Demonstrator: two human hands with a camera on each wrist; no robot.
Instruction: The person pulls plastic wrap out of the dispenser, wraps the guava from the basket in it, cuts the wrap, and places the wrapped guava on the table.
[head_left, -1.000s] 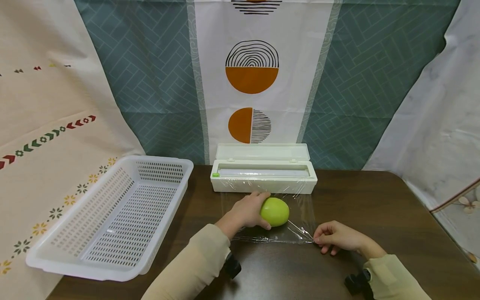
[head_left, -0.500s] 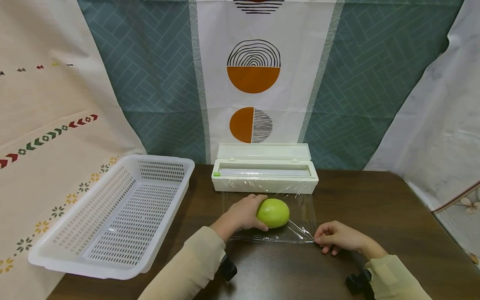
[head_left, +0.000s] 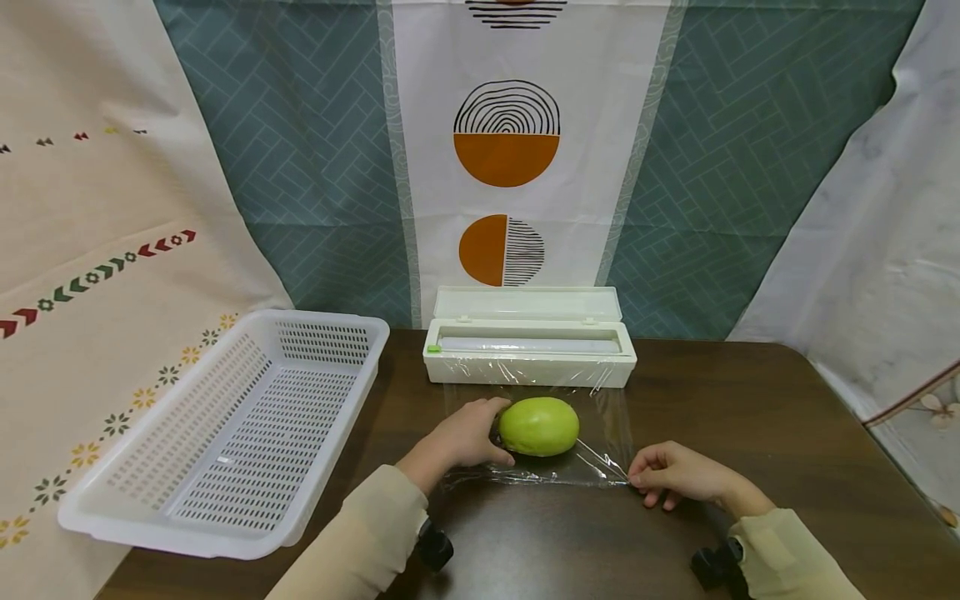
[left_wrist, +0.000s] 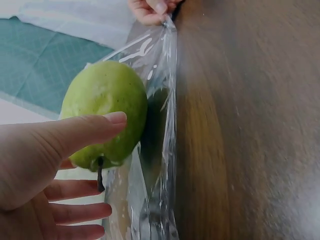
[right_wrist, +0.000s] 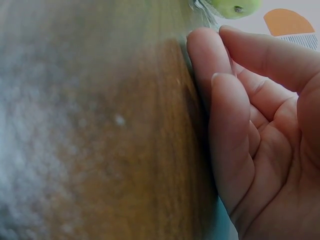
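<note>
A green pear (head_left: 539,427) lies on its side on a sheet of cling film (head_left: 603,421), its stem end toward my left hand (head_left: 467,433). The left thumb and fingers are spread loosely about that end. In the left wrist view the pear's dark stem (left_wrist: 100,175) shows beside the straight fingers, with the thumb (left_wrist: 95,131) in front of the fruit. My right hand (head_left: 678,477) pinches the near right corner of the film, which pulls into a taut crease toward the pear. The right wrist view shows the right hand's fingertips (right_wrist: 206,47) together.
Behind the pear stands a white cling film dispenser (head_left: 528,371), lid raised, with the film running out over its front. A white perforated basket (head_left: 300,492) is at the left on the dark wooden table (head_left: 720,400). Patterned cloths (head_left: 315,167) hang behind.
My left hand has drawn back to the left from the pear, loosening around it and uncovering more of it. My right hand stays at the film's corner.
</note>
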